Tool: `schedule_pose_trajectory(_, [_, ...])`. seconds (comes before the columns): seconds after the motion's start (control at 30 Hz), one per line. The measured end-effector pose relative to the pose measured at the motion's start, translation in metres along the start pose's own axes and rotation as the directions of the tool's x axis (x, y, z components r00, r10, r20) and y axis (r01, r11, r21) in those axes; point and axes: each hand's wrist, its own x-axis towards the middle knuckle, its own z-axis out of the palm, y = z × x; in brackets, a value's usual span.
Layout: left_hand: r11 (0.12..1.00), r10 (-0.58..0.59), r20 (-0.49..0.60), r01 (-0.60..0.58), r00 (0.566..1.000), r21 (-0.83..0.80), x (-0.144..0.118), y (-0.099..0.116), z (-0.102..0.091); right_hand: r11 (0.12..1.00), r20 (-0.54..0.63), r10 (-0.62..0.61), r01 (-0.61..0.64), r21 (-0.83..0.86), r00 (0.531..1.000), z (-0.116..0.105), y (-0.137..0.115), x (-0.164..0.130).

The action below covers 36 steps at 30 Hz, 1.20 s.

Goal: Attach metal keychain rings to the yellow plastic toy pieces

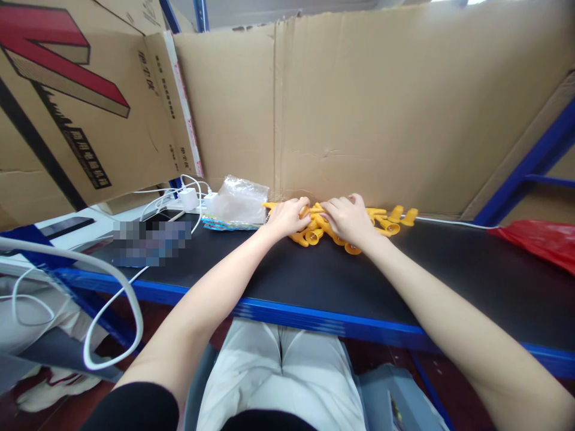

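Note:
A heap of small yellow hollow pieces (314, 236), some with flared open ends and some with finger-like prongs, lies on the black shelf top (287, 275) near the cardboard. At the heap's left side, my left hand (288, 216) is closed, with one yellow piece (305, 211) at its fingertips. My right hand (349, 220) reaches over the heap from the right, its fingers bent inward and closed around yellow plastic; its palm hides part of the pile. Two yellow pieces (402, 215) stand upright to the right, apart from both hands.
Behind the heap rises a large cardboard sheet (359, 114). To the left are clear plastic bags (240, 200), white chargers with cables (187, 197) and a blurred-out item (153, 242). A red plastic bag (539, 242) lies far right. A blue metal edge (287, 316) runs along the front.

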Motion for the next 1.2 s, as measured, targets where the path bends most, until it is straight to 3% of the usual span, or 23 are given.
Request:
schedule_pose_trajectory(0.17, [1.0,-0.026,-0.04,0.026,0.999,-0.002,0.001,-0.009,0.003,1.0,0.002,-0.001,0.001,0.009,1.0,0.007,0.0,-0.003])
schedule_pose_trajectory(0.53, [1.0,-0.013,0.009,0.013,1.0,-0.009,0.002,-0.012,0.004,1.0,0.114,-0.003,0.003,0.002,0.993,-0.001,-0.002,-0.002])
schedule_pose_trajectory(0.93, [1.0,0.002,0.037,-0.002,0.999,-0.013,0.001,-0.024,0.008,0.968,0.131,-0.061,0.026,0.251,0.99,0.024,0.007,-0.012])
schedule_pose_trajectory(1.2, [0.996,0.055,0.037,-0.052,0.998,-0.071,0.0,-0.022,0.008,0.961,0.213,-0.038,-0.023,0.277,0.976,0.017,0.003,-0.01])
